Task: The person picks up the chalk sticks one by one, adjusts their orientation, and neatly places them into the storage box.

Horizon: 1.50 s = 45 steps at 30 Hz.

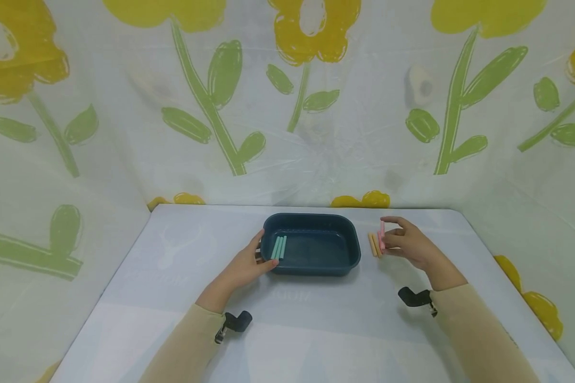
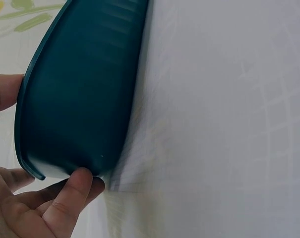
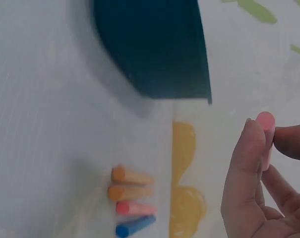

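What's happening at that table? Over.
Right hand pinching pink cylindrical stick. Left hand gripping dark teal rectangular tray. Between them, two orange cylindrical sticks, lying flat.

left hand [image 2: 58, 210] on teal tub [image 2: 80, 94]

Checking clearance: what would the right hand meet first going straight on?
Probably the right end of the dark teal tray; the right hand may pass over it, as depth is unclear.

Tray [image 2: 80, 99] partly outside both wrist views
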{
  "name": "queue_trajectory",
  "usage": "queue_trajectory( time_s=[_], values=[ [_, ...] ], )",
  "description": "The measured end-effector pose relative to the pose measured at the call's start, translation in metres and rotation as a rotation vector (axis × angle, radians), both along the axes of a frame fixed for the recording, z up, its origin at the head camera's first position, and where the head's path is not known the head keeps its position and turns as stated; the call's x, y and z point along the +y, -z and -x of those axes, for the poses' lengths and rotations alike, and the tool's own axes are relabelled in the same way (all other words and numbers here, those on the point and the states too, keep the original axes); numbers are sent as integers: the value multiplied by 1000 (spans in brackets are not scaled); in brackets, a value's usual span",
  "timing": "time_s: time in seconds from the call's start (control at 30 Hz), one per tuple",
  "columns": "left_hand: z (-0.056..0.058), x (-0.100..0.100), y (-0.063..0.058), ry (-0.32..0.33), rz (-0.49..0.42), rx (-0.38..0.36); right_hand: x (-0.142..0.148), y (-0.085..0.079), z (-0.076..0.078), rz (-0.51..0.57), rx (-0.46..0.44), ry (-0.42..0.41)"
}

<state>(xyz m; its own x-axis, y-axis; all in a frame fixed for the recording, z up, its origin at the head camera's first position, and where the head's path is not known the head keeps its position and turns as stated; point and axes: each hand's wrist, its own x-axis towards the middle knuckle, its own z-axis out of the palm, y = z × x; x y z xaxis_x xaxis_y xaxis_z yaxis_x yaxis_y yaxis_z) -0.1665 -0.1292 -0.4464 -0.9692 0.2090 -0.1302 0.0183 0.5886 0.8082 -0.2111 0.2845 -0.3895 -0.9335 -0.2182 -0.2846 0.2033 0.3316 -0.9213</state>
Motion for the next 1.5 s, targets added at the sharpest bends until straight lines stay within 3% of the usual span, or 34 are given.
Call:
queue_trajectory(
  time_s=[0.53,0.93,1.27,1.5],
  values=[
    [0,3,0,-15,29,11,-46,-11,0,139,24,-37],
    [-2,3,0,-20,31,5,-87,-8,5,186,11,-73],
    [-1,4,0,-25,36,2,-114,-16,8,190,-15,-54],
    [-2,4,0,-29,47,-1,-130,-14,14,212,-30,-57]
  ],
)
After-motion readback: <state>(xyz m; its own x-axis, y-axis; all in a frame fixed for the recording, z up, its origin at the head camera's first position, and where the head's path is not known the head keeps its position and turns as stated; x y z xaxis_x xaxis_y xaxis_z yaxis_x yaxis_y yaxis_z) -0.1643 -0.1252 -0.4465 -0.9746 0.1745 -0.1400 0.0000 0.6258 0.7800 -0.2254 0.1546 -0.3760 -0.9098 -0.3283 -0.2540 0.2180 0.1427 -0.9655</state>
